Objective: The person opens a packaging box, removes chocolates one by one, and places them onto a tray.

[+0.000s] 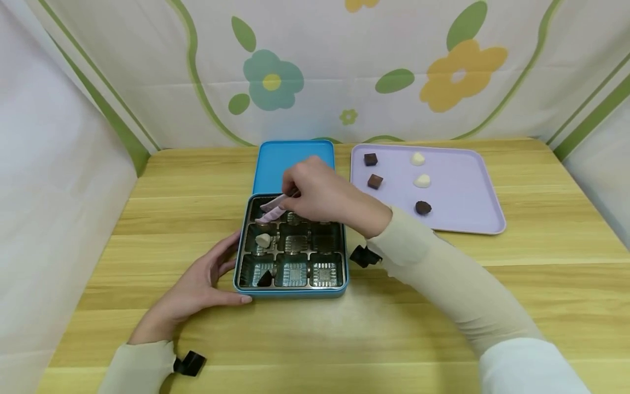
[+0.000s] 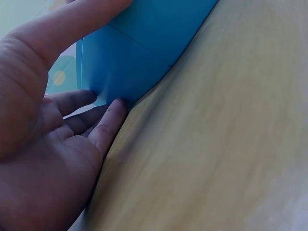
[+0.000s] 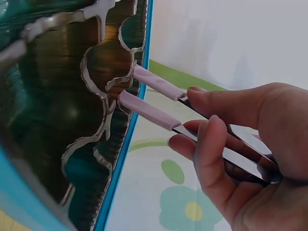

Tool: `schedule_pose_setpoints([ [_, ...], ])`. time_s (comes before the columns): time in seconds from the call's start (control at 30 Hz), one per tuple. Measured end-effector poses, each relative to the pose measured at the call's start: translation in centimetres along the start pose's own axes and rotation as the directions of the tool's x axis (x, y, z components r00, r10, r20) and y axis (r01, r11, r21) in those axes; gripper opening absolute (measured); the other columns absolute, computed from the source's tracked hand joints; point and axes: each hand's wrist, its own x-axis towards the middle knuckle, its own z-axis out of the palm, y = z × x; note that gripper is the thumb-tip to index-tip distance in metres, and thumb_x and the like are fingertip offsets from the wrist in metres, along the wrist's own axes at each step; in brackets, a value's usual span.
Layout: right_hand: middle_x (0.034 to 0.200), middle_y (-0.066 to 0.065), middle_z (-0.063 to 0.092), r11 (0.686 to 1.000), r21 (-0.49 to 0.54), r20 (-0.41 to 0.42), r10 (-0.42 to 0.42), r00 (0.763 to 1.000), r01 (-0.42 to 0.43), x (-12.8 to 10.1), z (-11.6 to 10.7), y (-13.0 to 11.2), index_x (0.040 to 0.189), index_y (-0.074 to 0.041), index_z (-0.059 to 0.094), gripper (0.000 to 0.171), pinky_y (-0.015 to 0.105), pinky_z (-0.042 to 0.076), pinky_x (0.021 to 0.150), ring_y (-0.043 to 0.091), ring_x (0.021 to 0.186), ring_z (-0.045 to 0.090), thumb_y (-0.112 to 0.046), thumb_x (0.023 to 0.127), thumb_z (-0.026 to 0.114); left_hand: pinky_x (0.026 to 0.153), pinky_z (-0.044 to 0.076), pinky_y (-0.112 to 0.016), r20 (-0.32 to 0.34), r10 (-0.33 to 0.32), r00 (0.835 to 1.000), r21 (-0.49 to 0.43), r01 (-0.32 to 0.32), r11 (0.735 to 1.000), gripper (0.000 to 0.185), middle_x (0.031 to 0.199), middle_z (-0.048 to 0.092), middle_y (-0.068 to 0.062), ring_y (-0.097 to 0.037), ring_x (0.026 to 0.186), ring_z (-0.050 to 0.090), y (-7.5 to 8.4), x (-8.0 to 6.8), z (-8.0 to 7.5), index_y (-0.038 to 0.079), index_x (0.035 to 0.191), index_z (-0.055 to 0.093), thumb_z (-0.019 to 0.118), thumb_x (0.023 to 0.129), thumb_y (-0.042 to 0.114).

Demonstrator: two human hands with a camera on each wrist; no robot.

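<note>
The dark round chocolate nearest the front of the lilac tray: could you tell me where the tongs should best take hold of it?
Probably across the low sides of the dark round chocolate, coming from above: it sits alone on the flat lilac tray, and the tongs in the right hand have two slim tips.

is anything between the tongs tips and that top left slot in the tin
Nothing visible. The tongs in the right hand already reach the tin's top-left slot; the white chocolate sits one slot nearer.

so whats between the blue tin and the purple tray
Bare wooden table, seen in the head view: the blue tin and the purple tray stand apart, and only the right hand's wrist crosses above that strip.
</note>
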Motion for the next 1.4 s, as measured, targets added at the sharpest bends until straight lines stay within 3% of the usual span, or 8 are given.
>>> schedule_pose_setpoints([
  [0.23, 0.092, 0.003, 0.081, 0.995, 0.101, -0.141, 0.039, 0.989, -0.025, -2.7, -0.4, 1.6, 0.097, -0.009, 0.083, 0.011, 0.031, 0.056, 0.071, 0.016, 0.078, 0.066, -0.02, 0.095, 0.083, 0.117, 0.04, -0.009, 0.01, -0.004, 1.0, -0.006, 0.004, 1.0, 0.121, 0.176, 0.031, -0.013, 0.002, 0.15, 0.041, -0.1, 0.1, 0.2, 0.023, 0.173, 0.025, 0.096, 0.077, 0.001],
  [0.47, 0.098, 0.002, 0.082, 0.962, 0.271, -0.317, 0.071, 0.946, 0.019, -6.5, 0.0, 2.3, 0.102, -0.01, 0.084, 0.013, 0.027, 0.054, 0.063, 0.015, 0.071, 0.067, -0.016, 0.091, 0.087, 0.116, 0.041, -0.008, 0.006, -0.014, 1.0, 0.006, 0.014, 1.0, 0.122, 0.176, 0.031, -0.015, 0.003, 0.148, 0.043, 0.1, -0.7, -0.2, 0.024, 0.173, 0.026, 0.096, 0.076, 0.001],
  [0.7, 0.098, 0.003, 0.082, 0.946, 0.321, -0.375, 0.092, 0.922, 0.036, -7.6, 0.1, 2.6, 0.102, -0.009, 0.085, 0.014, 0.024, 0.056, 0.064, 0.016, 0.08, 0.071, -0.013, 0.089, 0.088, 0.116, 0.041, -0.009, -0.004, 0.024, 1.0, 0.018, -0.023, 1.0, 0.123, 0.176, 0.029, -0.018, 0.004, 0.15, 0.041, 0.1, -1.2, -0.2, 0.018, 0.173, 0.026, 0.096, 0.074, -0.003],
  [0.87, 0.097, 0.005, 0.081, 0.933, 0.359, -0.395, 0.144, 0.907, 0.008, -8.7, -1.0, 3.5, 0.104, -0.009, 0.085, 0.015, 0.021, 0.059, 0.062, 0.016, 0.076, 0.072, -0.011, 0.09, 0.088, 0.117, 0.041, -0.01, -0.012, 0.037, 0.999, 0.012, -0.037, 0.999, 0.123, 0.176, 0.029, -0.017, 0.003, 0.15, 0.041, 0.0, -1.1, 0.2, 0.018, 0.172, 0.027, 0.096, 0.073, -0.004],
  [1.1, 0.093, 0.007, 0.08, 0.918, 0.39, -0.451, 0.264, 0.852, -0.078, -11.6, -2.9, 6.1, 0.105, -0.008, 0.084, 0.015, 0.023, 0.061, 0.056, 0.01, 0.058, 0.072, -0.013, 0.092, 0.088, 0.116, 0.041, -0.009, -0.005, 0.025, 1.0, 0.012, -0.025, 1.0, 0.123, 0.177, 0.027, -0.017, 0.005, 0.151, 0.039, 0.1, -1.2, -0.1, 0.018, 0.173, 0.026, 0.095, 0.074, -0.004],
  [1.23, 0.089, -0.009, 0.079, 0.919, 0.372, -0.493, 0.312, 0.812, -0.128, -13.2, -3.8, 8.0, 0.106, -0.007, 0.084, 0.016, 0.018, 0.058, 0.055, 0.008, 0.056, 0.07, -0.013, 0.092, 0.087, 0.117, 0.041, -0.01, -0.008, 0.025, 1.0, 0.011, -0.025, 1.0, 0.124, 0.177, 0.027, -0.018, 0.004, 0.151, 0.039, 0.1, -1.4, -0.3, 0.017, 0.173, 0.026, 0.095, 0.073, -0.005],
  [1.4, 0.084, -0.025, 0.076, 0.902, 0.38, -0.54, 0.397, 0.742, -0.206, -15.3, -5.0, 10.4, 0.107, -0.003, 0.083, 0.019, 0.015, 0.055, 0.055, 0.005, 0.056, 0.07, -0.011, 0.091, 0.088, 0.116, 0.041, -0.01, -0.01, 0.021, 1.0, 0.01, -0.021, 1.0, 0.124, 0.176, 0.026, -0.021, 0.005, 0.15, 0.041, 0.1, -1.7, -0.4, 0.016, 0.173, 0.025, 0.095, 0.073, -0.006],
])
